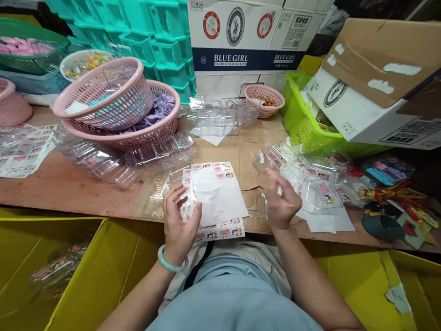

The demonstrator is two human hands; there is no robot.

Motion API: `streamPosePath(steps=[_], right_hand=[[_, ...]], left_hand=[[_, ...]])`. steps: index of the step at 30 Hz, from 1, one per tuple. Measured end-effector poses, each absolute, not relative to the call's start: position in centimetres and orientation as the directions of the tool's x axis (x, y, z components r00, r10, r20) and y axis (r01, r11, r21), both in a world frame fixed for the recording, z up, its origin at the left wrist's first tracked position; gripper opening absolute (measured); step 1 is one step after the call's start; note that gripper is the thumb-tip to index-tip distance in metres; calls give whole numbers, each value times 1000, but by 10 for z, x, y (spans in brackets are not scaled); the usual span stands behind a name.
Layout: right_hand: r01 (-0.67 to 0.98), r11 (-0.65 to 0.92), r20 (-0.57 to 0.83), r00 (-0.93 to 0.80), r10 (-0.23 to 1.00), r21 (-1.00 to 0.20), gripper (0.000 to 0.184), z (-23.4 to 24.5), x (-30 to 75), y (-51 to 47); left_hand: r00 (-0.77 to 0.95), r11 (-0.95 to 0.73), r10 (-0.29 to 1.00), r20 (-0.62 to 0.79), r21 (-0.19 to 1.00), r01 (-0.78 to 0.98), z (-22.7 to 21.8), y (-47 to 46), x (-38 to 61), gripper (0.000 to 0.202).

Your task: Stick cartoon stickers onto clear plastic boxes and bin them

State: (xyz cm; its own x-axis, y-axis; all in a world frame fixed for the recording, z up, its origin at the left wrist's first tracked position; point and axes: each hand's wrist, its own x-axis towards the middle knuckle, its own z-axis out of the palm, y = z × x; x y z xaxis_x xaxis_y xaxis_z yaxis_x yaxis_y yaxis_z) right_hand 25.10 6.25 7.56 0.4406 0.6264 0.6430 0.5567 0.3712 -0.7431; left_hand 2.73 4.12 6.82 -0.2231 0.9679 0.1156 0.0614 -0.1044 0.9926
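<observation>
My left hand (179, 225), with a pale green bangle on the wrist, is open over the left edge of a sticker sheet stack. Its thumb and fingers are apart with nothing between them. The sticker sheets (229, 228) carry pink lettering and cartoon cats, and a mostly blank white backing sheet (220, 197) lies on top. To the right, my right hand (283, 201) is raised over the table, fingers curled in and thumb near the index finger. Whatever it pinches, if anything, is too small to make out. Just beyond it lie clear plastic boxes (324, 195) with cat stickers.
Pink baskets (103, 99) with purple and blue pieces stand back left, beside clear plastic trays (103, 158). Turquoise crates (168, 50) and a white carton (237, 41) rise behind. A green basket (303, 115) holds a tilted box (372, 87). Yellow bins (127, 262) flank me below the table edge.
</observation>
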Motion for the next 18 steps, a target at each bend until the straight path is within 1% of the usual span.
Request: streamPosePath(steps=[1, 2, 3, 4, 5, 6, 7, 8, 10, 11, 12, 13, 14, 15, 16, 17, 18], right_hand=[[686, 425, 732, 233, 640, -590, 22, 75, 242, 57], [751, 491, 767, 32, 640, -441, 27, 72, 232, 52], [767, 553, 766, -130, 630, -325, 33, 69, 223, 47], [760, 598, 743, -240, 624, -256, 37, 66, 214, 44], [742, 628, 714, -307, 629, -235, 42, 63, 208, 42], [722, 643, 687, -333, 646, -256, 46, 59, 203, 40], [701, 639, 660, -321, 679, -316, 51, 56, 200, 39], [680, 605, 631, -265, 729, -414, 59, 54, 199, 39], [576, 449, 522, -45, 852, -683, 73, 50, 201, 40], [466, 337, 414, 72, 907, -818, 75, 48, 202, 42], [325, 211, 267, 140, 953, -922, 71, 47, 204, 44], [184, 85, 111, 139, 984, -979, 61, 47, 205, 48], [72, -24, -17, 93, 996, -997, 50, 46, 206, 52], [1, -101, -101, 44, 994, -995, 40, 46, 207, 58], [-42, -138, -140, 38, 989, -989, 34, 47, 208, 65], [-68, -134, -139, 85, 987, -989, 31, 48, 208, 73], [-84, -93, -106, 166, 980, -992, 29, 50, 207, 82]], left_hand=[[-186, -130, 972, 140, 989, 69, 72, 36, 29, 34], [-97, -96, 991, 96, 995, 13, 76, 32, 33, 24], [17, -3, 1000, 5, 996, -89, 78, 31, 37, 19], [129, 128, 986, -102, 970, -206, 79, 31, 42, 20], [212, 259, 957, -198, 912, -318, 79, 33, 46, 22], [250, 359, 928, -275, 838, -411, 77, 36, 49, 22], [252, 417, 908, -334, 772, -479, 75, 40, 51, 21], [228, 442, 896, -380, 731, -519, 73, 44, 52, 19], [168, 440, 892, -420, 721, -535, 68, 51, 50, 19], [150, 429, 897, -416, 735, -525, 67, 54, 48, 20], [151, 419, 904, -401, 754, -505, 65, 55, 47, 20], [168, 410, 911, -376, 778, -476, 64, 57, 46, 21], [187, 396, 918, -350, 806, -439, 63, 58, 44, 23], [196, 380, 924, -327, 836, -396, 62, 59, 42, 25], [187, 360, 932, -311, 865, -351, 60, 60, 39, 28], [153, 334, 942, -300, 891, -309, 59, 61, 36, 31], [96, 298, 955, -282, 915, -274, 57, 63, 31, 34]])
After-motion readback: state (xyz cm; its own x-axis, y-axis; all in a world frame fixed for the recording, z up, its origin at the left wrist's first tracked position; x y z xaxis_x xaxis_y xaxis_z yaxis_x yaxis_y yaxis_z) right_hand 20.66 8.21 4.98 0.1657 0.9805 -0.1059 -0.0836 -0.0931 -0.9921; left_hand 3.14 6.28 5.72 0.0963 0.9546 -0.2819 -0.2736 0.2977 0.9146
